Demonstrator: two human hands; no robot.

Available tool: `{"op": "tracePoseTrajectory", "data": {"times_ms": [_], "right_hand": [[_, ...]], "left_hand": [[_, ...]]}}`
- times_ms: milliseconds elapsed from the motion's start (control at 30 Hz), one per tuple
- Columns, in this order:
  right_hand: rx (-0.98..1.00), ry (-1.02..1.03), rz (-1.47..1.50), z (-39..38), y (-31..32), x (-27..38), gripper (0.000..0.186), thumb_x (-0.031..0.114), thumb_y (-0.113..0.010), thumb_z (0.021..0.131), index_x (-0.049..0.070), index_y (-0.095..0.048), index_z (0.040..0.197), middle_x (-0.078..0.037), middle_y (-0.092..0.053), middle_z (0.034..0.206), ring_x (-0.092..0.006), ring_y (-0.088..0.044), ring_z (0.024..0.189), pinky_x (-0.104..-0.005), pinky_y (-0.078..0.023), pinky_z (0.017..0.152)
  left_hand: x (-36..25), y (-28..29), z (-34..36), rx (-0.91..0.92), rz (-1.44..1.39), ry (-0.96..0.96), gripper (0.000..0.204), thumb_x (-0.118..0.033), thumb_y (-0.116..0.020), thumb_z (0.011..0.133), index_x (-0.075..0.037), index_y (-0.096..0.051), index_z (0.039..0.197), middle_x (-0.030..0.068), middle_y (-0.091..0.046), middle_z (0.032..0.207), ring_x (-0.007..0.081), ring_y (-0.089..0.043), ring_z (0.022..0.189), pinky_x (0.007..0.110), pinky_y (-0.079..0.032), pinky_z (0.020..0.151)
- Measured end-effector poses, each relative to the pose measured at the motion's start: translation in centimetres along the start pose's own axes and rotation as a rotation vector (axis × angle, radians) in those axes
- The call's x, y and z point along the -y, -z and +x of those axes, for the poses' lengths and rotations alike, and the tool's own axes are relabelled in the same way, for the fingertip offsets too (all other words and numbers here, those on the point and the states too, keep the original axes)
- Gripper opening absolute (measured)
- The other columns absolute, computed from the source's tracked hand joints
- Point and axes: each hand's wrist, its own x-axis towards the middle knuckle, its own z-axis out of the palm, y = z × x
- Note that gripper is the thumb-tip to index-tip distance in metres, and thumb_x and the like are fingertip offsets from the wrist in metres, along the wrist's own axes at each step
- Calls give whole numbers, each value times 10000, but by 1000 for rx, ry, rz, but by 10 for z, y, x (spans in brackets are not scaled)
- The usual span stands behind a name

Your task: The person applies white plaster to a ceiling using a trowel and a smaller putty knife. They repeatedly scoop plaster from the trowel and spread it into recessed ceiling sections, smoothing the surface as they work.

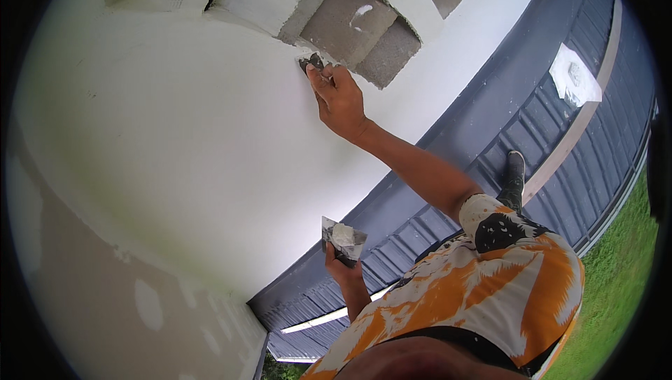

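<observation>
My right hand (339, 103) is raised to the white wall (182, 128), closed on a small dark putty knife (310, 62) whose blade touches the lower edge of a recessed opening (346, 16) with bare grey cement inside. A small white smear lies inside that opening. Lower down, my left hand (341, 268) grips a wide flat scraper (355, 243) carrying a lump of pale filler (342, 236). The handles of both tools are mostly hidden by my fingers.
Dark ribbed metal roofing (574, 163) runs below the wall, with my shoe (515, 170) on it. A pale wooden batten (560, 149) crosses it, and a white sheet with a lump (575, 79) lies there. Grass (612, 261) shows beyond the roof edge. A patched wall (140, 296) stands left.
</observation>
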Motion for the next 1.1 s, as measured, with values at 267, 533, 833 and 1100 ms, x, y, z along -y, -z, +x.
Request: {"op": "tracePoseTrajectory", "data": {"times_ms": [267, 533, 833, 1100], "right_hand": [[24, 210, -31, 14, 10, -26, 477, -90, -647, 759, 79, -639, 1204, -99, -525, 886, -258, -508, 741, -352, -435, 647], [-13, 285, -150, 53, 25, -39, 505, -78, -680, 736, 150, -666, 1186, -66, -550, 837, -229, -490, 697, -342, -405, 581], [-19, -122, 321, 40, 46, -49, 263, -10, -654, 879, 46, -681, 1135, -79, -637, 933, -156, -576, 800, -261, -468, 724], [192, -149, 236, 37, 46, -78, 190, 38, -652, 890, 28, -718, 1068, -107, -681, 969, -204, -599, 949, -297, -476, 824]], "left_hand": [[6, 6, 5, -37, 26, 21, 400, -279, -442, 989, -58, -517, 1314, 91, -612, 1239, 252, -606, 1131, 397, -505, 939], [12, 22, 9, 5, -68, -9, 376, -283, -456, 984, -65, -542, 1279, 75, -623, 1212, 234, -617, 1100, 389, -515, 907], [14, 33, 7, -23, -127, -33, 377, -256, -450, 987, -37, -529, 1283, 93, -621, 1215, 248, -620, 1100, 385, -514, 923], [12, 16, 9, 42, -188, -42, 373, -254, -448, 991, -28, -533, 1276, 95, -620, 1210, 248, -622, 1095, 388, -518, 910]]}}
